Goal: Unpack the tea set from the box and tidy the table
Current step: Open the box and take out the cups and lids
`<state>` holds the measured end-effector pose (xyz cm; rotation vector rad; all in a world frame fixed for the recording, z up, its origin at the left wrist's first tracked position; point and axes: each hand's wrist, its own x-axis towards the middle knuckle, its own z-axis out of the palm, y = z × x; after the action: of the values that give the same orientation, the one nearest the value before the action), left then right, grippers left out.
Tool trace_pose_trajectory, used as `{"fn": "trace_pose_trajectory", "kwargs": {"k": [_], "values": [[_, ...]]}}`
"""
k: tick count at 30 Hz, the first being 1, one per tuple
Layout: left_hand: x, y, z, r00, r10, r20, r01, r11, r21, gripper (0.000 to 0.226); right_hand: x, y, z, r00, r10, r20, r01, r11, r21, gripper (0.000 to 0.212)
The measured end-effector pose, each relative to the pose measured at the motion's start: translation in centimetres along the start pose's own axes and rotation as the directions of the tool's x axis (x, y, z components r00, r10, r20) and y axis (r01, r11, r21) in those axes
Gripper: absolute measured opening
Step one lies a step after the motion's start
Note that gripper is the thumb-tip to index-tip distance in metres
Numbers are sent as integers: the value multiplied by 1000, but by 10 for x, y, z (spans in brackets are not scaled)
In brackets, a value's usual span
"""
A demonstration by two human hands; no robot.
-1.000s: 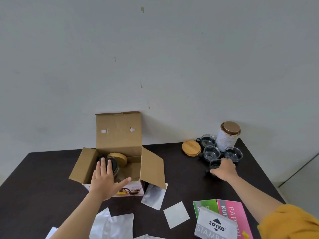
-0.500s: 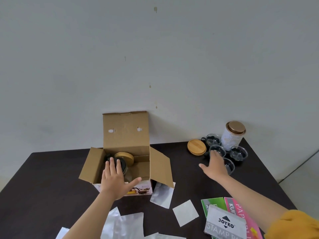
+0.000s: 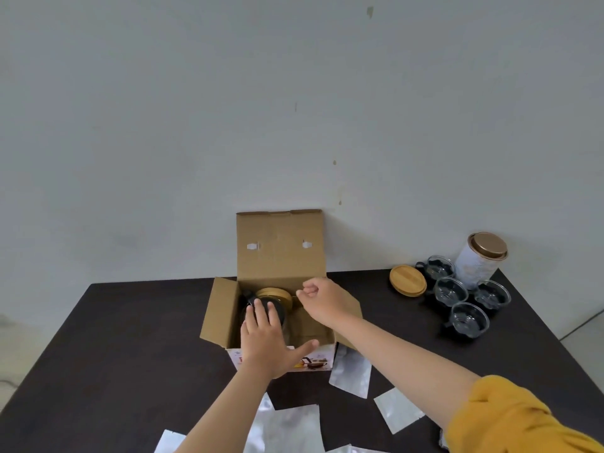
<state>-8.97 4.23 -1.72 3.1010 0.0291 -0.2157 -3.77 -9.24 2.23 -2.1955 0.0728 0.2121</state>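
Observation:
An open cardboard box [image 3: 281, 253] stands at the middle of the dark table [image 3: 130, 338]. Inside it sits a glass teapot with a wooden lid [image 3: 276, 295]. My left hand [image 3: 264, 341] rests on the box's front edge, its straight fingers lying over the teapot's dark top. My right hand [image 3: 322, 297] hovers over the box's right half with curled fingers, and its thumb and forefinger pinch the edge of a cardboard insert [image 3: 298, 293] next to the lid. Several glass cups [image 3: 469, 317] stand together at the back right.
A round wooden lid [image 3: 408, 280] and a white tin [image 3: 480, 263] with a copper cap stand beside the cups. Silver foil pouches [image 3: 351, 371] lie scattered in front of the box. A wall rises right behind the table.
My right hand left the cups and swung left to the box, where its fingers curled. The left hand stayed on the box. The view shifted left.

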Motion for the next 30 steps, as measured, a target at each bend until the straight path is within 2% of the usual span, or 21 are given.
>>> {"fn": "trace_pose_trajectory", "kwargs": {"k": [2, 5, 8, 11, 15, 19, 25, 30], "values": [[-1, -1, 2, 1000, 8, -4, -8, 1000, -13, 135, 13, -6, 18, 993, 108, 47, -112, 991, 74, 25], [-1, -2, 6, 1000, 11, -9, -12, 999, -42, 132, 32, -6, 38, 933, 344, 104, -359, 907, 220, 28], [0, -2, 10, 999, 17, -40, -20, 997, -76, 132, 48, -2, 49, 849, 493, 190, -528, 804, 274, 70], [2, -2, 12, 999, 24, -48, -28, 995, -96, 132, 63, 3, 57, 791, 524, 316, -606, 745, 280, 89], [2, -3, 11, 999, 36, 3, -35, 997, -71, 131, 73, 2, 61, 757, 524, 390, -638, 722, 269, 97], [2, -2, 9, 1000, 7, -6, -8, 996, -86, 131, 76, 2, 63, 730, 523, 440, -666, 691, 282, 105], [5, -1, 15, 997, 42, -69, -50, 990, -129, 118, 70, 7, 69, 797, 488, 356, -603, 687, 406, 111], [3, 0, 14, 997, 2, -76, -12, 991, -131, 120, 62, -3, 45, 852, 425, 306, -523, 725, 449, 99]]}}
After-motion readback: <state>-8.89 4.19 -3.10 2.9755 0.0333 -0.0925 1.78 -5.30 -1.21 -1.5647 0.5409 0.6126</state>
